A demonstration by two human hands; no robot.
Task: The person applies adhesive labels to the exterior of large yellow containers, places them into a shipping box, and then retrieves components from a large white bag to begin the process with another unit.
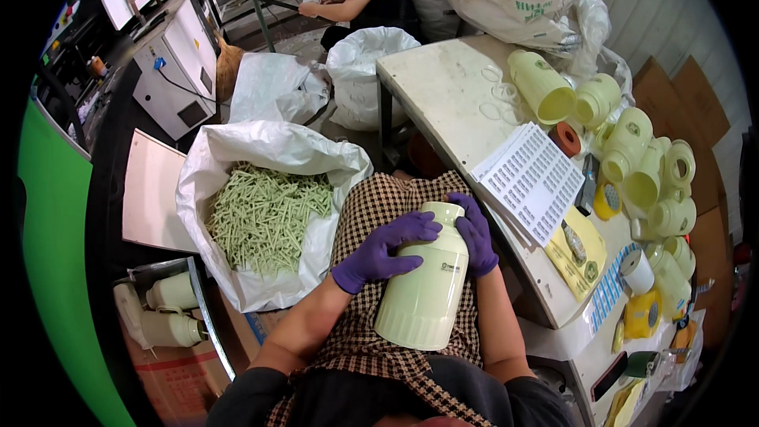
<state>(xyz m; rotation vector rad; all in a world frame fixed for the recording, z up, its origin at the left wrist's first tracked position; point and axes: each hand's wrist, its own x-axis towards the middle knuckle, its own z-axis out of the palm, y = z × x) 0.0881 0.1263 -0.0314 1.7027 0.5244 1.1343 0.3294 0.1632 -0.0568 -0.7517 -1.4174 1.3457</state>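
Observation:
A pale green thermos flask body (424,289) lies on my lap, its neck pointing away from me and a small dark mark on its side. My left hand (385,249), in a purple glove, wraps over its left shoulder with the thumb lower on the body. From the other side my right hand (476,235), gloved alike, grips it near the neck, partly hidden behind it. A checked brown and black apron (365,213) covers my lap beneath the flask.
At left stands a white sack (265,142) of pale green sticks, beside a box holding flasks (171,328). On the table (443,71) at right are label sheets (531,182), several flask bodies (541,83), tape rolls and a phone (609,375). A person (371,0) sits far back.

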